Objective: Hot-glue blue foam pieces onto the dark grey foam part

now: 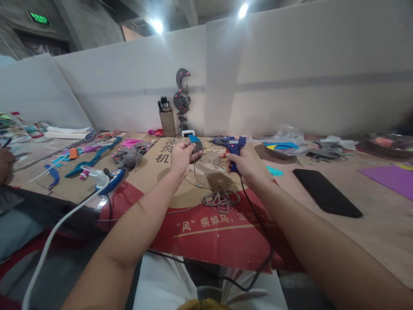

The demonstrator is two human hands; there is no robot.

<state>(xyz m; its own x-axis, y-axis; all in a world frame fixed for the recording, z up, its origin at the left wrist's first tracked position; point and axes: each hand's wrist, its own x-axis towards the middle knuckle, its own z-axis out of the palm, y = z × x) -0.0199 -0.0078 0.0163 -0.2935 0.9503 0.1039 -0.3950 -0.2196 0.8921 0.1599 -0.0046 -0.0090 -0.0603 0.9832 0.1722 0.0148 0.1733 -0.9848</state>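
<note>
The left grip (pixel 181 156) pinches a blue-and-grey piece (pixel 198 150) — likely to steady it — while the right grip (pixel 245 162) is wrapped round a glue gun (pixel 235 148) pointing towards it.

The fingers of the left hand (pixel 181 155) cover part of the blue and grey piece (pixel 197 149), and the right hand (pixel 248 162) conceals part of the handle of the glue gun (pixel 236 148). Printing (pixel 208 222) along the cardboard's (pixel 213 247) near edge disappears under the right forearm (pixel 300 224). On the left of the table (pixel 342 170), a co-worker's hand (pixel 5 163) is cut off by the picture's edge; on the right, so is the purple sheet (pixel 390 178). Grey scraps (pixel 334 149) near the table's far edge are too blurred to separate.
</note>
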